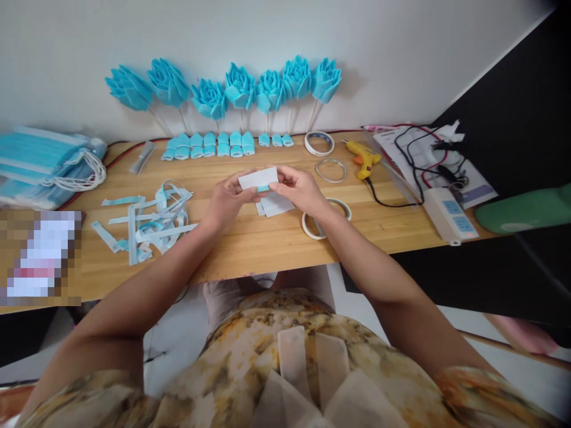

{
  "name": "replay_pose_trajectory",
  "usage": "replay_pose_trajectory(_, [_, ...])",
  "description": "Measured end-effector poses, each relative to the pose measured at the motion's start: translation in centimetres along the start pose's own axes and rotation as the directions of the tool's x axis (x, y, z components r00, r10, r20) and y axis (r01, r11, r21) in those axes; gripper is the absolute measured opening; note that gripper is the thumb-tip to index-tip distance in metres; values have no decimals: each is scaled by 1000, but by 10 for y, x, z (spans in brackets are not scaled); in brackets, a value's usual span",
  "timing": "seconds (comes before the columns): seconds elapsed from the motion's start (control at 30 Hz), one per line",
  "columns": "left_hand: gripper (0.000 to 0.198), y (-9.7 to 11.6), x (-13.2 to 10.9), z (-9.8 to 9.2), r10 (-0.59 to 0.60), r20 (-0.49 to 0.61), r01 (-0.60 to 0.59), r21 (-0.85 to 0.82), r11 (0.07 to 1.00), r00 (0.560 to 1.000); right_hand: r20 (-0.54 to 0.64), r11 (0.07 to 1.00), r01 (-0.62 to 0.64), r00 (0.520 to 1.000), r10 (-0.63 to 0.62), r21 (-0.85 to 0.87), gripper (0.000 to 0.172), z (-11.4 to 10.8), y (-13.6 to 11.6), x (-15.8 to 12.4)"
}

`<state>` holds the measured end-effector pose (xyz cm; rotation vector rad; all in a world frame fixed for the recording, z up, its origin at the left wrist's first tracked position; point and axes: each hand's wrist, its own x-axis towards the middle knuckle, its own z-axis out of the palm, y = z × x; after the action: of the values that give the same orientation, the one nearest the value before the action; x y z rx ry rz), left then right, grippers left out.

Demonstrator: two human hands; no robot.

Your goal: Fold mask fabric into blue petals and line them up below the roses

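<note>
Two hands are pinching one white-and-blue strip of fabric [257, 178] above the table [241, 255], the left hand [228, 197] gripping its left part and the right hand [295, 185] its right, thumbs towards the near side. The strip is lying between them, its long axis running left to right, neither hand being clearly nearer. At least two loose white pieces [277, 205] are resting just below it, closer to the right hand. Seven blue flowers [241, 86] are standing along the far wall; three folded petals [276, 140] are sitting right of a larger, overlapping group [209, 140]. Three tape rolls [307, 144] and one yellow glue gun [363, 159] are lying to the right, uncounted trimmed strips [132, 235] to the left.
</note>
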<state>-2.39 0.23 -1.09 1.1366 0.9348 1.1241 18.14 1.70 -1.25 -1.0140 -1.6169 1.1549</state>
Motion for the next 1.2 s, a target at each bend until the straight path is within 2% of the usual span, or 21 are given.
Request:
replay_pose_trajectory(0.1, [55,1,0,-2,16,15,-16,23,1000,1000,29,1000,8,1000,-8,-1,34,2,-3,-1])
replay_pose_trajectory(0.27, [57,2,3,-8,85,-34,-84,50,995,996,14,993,33,999,-31,-111,29,2,-3,-1])
replay_pose_trajectory(0.37, [58,2,4,-8,112,-47,-113,-23,993,993,-21,986,59,998,-63,-159,23,1,-3,-1])
replay_pose_trajectory(0.5, [43,2,2,0,43,19,-40,-125,991,999,-56,989,99,993,-106,-110,25,2,-5,-1])
replay_pose_trajectory(0.6, [35,0,-1,3,-23,51,29,-109,994,998,-37,987,122,991,-126,-106,23,3,-7,-2])
replay_pose_trajectory(0.77, [30,-2,2,-4,-41,-43,41,0,999,998,6,976,107,994,-108,-191,20,3,-3,-1])
replay_pose_trajectory(0.9, [25,-1,8,-10,-14,-105,13,-14,1000,994,-34,982,113,992,-119,-152,38,1,5,3])
replay_pose_trajectory(1.03, [21,-1,12,-13,-17,-166,11,-39,999,986,-197,978,134,966,-165,-162,41,-15,7,11])
replay_pose_trajectory(1.13, [20,-1,12,-11,-30,-183,18,-64,998,983,-317,972,69,938,-141,-226,38,-43,1,12])
replay_pose_trajectory(1.2, [19,-1,11,-10,-31,-175,19,-68,998,984,-344,960,35,929,-134,-279,37,-66,-4,6])
